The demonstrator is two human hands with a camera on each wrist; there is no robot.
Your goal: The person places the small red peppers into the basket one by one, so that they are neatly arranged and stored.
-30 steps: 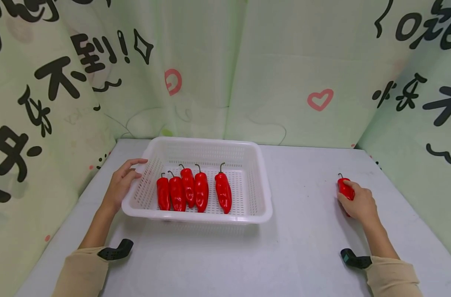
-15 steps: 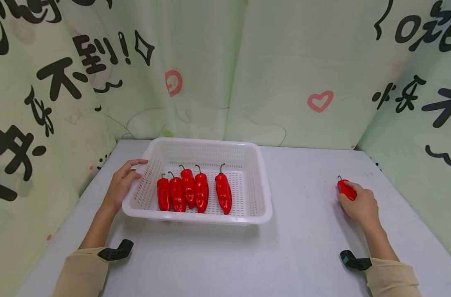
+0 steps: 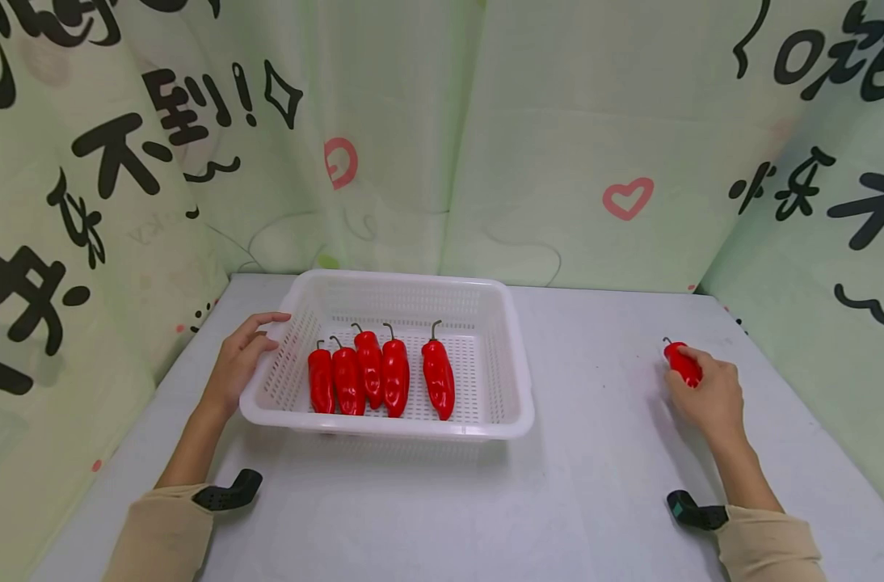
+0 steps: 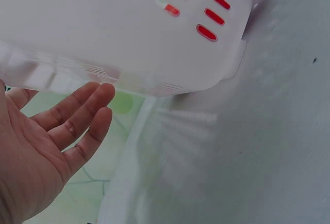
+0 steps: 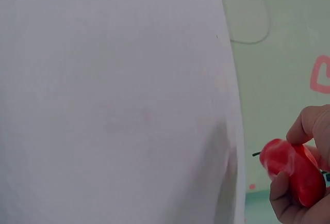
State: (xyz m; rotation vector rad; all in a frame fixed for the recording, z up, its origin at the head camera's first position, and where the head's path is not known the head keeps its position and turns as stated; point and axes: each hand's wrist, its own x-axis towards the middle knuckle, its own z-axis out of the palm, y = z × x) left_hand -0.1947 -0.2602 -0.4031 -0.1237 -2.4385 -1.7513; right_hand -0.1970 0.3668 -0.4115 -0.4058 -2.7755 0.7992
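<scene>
My left hand (image 3: 233, 362) rests against the left end of a white perforated plastic basket (image 3: 413, 431). Its fingers reach out to the rim, loosely extended; in the left wrist view the fingertips touch the basket's outer wall. Inside the basket several red peppers (image 3: 395, 378) with green stems lie side by side, one (image 3: 438, 380) set apart to the right. Far to the right, my right hand (image 3: 713, 398) grips another red pepper (image 3: 682, 365) between thumb and fingers, stem pointing away. The right wrist view shows thumb and fingers curled round this pepper (image 5: 291, 167).
A white-covered table (image 3: 587, 485) carries everything. Pale green curtains (image 3: 544, 145) with black lettering and red hearts stand along its back and both sides. The basket occupies the back left and middle of the table.
My right hand has shifted the pepper slightly up and away, and the pepper's lower tip is now hidden behind the hand. The left hand and the basket stay in place.
</scene>
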